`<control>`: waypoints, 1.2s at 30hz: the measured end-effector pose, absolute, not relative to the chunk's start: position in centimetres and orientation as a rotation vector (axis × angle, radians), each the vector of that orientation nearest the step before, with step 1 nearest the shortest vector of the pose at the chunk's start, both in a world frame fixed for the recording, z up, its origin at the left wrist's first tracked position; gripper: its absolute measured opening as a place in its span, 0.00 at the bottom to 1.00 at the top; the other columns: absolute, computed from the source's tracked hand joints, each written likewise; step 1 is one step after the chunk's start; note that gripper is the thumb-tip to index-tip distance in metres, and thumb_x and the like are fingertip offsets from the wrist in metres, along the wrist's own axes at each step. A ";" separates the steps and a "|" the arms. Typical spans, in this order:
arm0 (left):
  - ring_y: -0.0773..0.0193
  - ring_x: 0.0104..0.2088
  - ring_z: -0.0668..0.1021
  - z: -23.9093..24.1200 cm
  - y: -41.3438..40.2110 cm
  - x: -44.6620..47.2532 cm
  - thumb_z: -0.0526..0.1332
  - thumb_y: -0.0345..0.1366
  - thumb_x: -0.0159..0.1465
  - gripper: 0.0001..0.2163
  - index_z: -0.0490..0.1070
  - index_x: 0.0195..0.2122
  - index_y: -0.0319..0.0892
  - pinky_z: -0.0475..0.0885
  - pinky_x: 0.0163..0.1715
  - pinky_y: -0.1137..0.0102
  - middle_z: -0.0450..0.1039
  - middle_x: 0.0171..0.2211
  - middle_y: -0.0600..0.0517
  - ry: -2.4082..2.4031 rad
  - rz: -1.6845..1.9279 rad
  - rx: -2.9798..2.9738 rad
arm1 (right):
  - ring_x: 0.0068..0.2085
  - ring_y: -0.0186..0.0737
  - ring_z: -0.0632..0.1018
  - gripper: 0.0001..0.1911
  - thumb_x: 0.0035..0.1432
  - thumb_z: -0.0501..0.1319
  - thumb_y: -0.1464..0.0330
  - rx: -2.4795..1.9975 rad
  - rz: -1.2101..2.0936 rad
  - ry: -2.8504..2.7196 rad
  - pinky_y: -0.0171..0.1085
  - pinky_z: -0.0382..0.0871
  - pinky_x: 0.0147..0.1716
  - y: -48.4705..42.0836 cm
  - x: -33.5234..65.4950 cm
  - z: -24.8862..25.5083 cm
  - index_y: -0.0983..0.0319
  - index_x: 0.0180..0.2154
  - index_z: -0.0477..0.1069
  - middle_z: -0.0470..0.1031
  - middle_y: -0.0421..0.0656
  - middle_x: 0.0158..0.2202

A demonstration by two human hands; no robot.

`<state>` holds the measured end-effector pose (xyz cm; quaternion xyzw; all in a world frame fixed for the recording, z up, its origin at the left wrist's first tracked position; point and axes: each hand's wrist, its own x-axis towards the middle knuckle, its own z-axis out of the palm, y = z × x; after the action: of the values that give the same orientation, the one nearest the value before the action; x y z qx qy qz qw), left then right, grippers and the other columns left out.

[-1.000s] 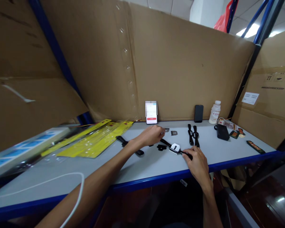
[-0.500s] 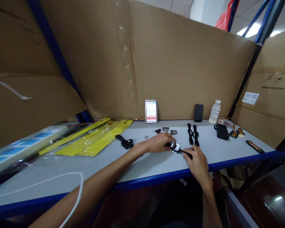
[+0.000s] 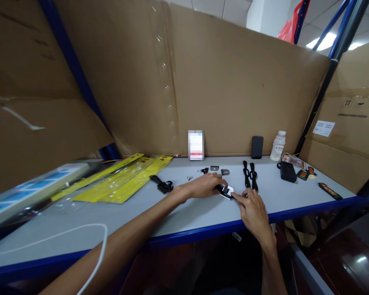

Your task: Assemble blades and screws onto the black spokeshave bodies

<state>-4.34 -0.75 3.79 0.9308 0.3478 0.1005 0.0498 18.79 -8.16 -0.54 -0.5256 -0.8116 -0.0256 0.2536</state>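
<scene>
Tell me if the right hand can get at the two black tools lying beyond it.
Probably yes: nothing visible stands between the right hand and the two black tools, though its index finger is at the silver plate.

We've got our left hand point(image 3: 208, 185) on the left end of a black tool point(image 3: 226, 196), right hand point(image 3: 254, 209) at the other end, index fingertip at its pale metal plate point(image 3: 230, 190). Behind: two loose blades point(image 3: 225, 172) on the counter point(image 3: 199, 217). Two more black handles point(image 3: 246, 174) near our right hand, yellow packaging point(image 3: 123, 180) left, lit phone point(image 3: 196, 145) upright against cardboard point(image 3: 221, 90).
</scene>
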 end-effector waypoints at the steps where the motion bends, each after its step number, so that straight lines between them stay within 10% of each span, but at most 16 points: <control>1: 0.57 0.46 0.76 3.8 -0.8 -4.3 0.62 0.29 0.62 0.16 0.75 0.51 0.43 0.66 0.46 0.68 0.77 0.44 0.47 1.065 0.303 2.829 | 0.44 0.43 0.71 0.23 0.68 0.54 0.73 -1.429 -0.074 -2.208 0.40 0.65 0.44 -8.1 18.8 -0.6 0.46 0.57 0.73 0.72 0.45 0.43; 36: 0.52 0.47 0.77 4.7 -2.1 -4.2 0.62 0.35 0.64 0.20 0.71 0.58 0.43 0.67 0.47 0.64 0.75 0.48 0.43 1.182 0.185 2.971 | 0.47 0.45 0.72 0.22 0.69 0.52 0.70 -1.458 -0.001 -2.174 0.42 0.66 0.48 -8.3 18.7 0.1 0.51 0.60 0.70 0.74 0.45 0.46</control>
<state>-4.19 -2.14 4.69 0.9272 0.3689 0.0578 -0.0304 18.66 -8.29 0.13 -0.5380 -0.8023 -0.0003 0.2588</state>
